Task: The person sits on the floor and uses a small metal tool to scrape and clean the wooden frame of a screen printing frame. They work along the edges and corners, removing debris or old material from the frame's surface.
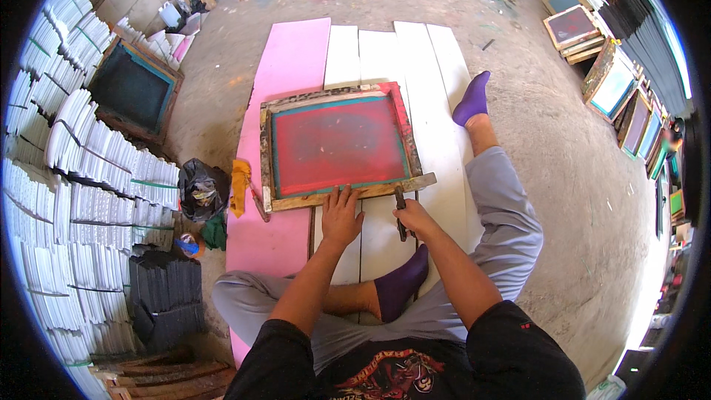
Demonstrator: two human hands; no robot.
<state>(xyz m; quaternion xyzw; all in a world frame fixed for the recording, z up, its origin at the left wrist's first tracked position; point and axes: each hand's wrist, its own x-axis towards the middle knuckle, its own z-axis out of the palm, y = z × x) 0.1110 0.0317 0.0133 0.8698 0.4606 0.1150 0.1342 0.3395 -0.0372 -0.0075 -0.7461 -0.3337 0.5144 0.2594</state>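
Note:
A screen printing frame lies flat on the boards in front of me, with red mesh, a teal inner edge and paint-stained wooden sides. My left hand rests open on its near wooden bar, fingers spread. To the right of it, my right hand is closed around a dark, narrow hand tool; its exact kind is hard to make out. The tool's upper end is close to the near bar, by the frame's right corner. Whether it touches the wood I cannot tell.
Pink and white boards lie under me and the frame. An orange cloth and a black plastic bag are at left. Bundled white sheets are stacked beyond them. More frames lean along the right.

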